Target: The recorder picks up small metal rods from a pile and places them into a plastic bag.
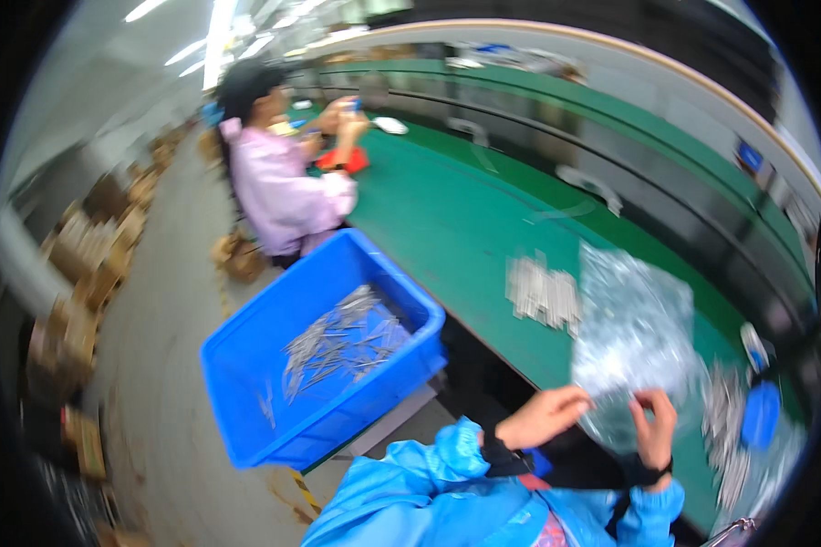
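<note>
A clear plastic bag lies on the green table in front of me, crinkled and shiny. My left hand pinches its near edge between thumb and fingertips. At the same edge, a little to the right, my right hand has thumb and fingers closed on the bag. Left of the bag sits a neat row of pale, thin sticks, blurred. Beyond my right hand, a loose heap of thin silvery strips lies beside a blue object whose kind I cannot make out.
A large blue bin with many thin metal pieces stands left of the green table. Farther along the table, a person in pink works near a red container. Cardboard boxes line the aisle's far side.
</note>
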A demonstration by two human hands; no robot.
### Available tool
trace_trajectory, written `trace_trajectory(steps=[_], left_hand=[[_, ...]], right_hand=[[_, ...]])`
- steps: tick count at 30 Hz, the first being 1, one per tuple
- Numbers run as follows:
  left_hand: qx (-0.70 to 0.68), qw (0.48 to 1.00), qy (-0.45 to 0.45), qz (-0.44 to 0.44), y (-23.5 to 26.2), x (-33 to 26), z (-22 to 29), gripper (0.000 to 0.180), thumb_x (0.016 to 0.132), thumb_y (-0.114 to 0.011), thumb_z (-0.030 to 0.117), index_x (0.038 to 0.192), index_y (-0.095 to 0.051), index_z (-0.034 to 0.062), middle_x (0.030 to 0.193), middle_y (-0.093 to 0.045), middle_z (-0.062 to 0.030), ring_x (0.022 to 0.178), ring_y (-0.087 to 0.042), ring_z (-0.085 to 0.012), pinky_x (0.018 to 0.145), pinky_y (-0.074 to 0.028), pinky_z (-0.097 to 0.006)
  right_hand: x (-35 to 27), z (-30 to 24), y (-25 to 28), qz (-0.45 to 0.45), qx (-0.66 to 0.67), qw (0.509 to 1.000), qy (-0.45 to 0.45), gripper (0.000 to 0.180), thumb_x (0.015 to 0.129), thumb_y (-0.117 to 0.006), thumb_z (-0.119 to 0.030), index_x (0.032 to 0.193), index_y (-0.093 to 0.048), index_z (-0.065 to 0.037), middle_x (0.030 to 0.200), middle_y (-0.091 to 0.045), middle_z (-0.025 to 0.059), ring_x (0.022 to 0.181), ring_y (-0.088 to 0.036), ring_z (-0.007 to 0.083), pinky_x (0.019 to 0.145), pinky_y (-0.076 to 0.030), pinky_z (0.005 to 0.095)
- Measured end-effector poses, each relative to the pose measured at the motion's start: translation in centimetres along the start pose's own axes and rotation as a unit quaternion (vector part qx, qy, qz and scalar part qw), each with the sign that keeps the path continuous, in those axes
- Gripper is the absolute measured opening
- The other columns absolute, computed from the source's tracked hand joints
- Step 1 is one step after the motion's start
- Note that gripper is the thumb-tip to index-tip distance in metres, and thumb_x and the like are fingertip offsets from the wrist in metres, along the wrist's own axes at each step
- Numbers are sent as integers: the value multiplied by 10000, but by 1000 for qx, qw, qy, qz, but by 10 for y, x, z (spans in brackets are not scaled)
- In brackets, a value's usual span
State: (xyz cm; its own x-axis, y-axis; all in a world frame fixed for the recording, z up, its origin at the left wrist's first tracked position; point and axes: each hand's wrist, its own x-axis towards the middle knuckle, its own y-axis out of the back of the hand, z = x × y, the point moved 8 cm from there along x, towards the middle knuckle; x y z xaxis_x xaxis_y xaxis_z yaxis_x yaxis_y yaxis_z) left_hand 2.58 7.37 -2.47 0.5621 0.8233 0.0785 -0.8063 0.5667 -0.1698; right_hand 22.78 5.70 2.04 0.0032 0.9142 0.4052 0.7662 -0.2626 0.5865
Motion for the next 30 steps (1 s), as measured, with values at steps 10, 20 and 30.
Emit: trace_trajectory(steps=[10,20,30], left_hand=[[171,983,53,-38,-35,10,16,259,1002,-594,143,1195,-669,-12,846,-636,-19,744,-539,-72,672,-461,-238],[258,964,-11,-63,-40,11,19,228,952,-626,88,1146,-685,-16,959,-708,-143,791,-665,-218,721,-513,-315],[317,941,-26,-113,-38,10,26,222,959,-620,85,1149,-697,1,823,-653,-104,688,-580,-198,653,-473,-315]], right_hand=[[-30,-12,16,7,136,991,-15,145,838,-728,8,982,-716,6,946,-708,140,857,-693,251,733,-540,327],[-34,-19,15,-27,130,991,20,160,838,-722,9,998,-706,0,948,-688,116,867,-671,271,741,-541,344],[-33,-29,10,-60,114,989,78,170,825,-737,-27,992,-711,-10,938,-693,118,850,-680,280,728,-545,354]])
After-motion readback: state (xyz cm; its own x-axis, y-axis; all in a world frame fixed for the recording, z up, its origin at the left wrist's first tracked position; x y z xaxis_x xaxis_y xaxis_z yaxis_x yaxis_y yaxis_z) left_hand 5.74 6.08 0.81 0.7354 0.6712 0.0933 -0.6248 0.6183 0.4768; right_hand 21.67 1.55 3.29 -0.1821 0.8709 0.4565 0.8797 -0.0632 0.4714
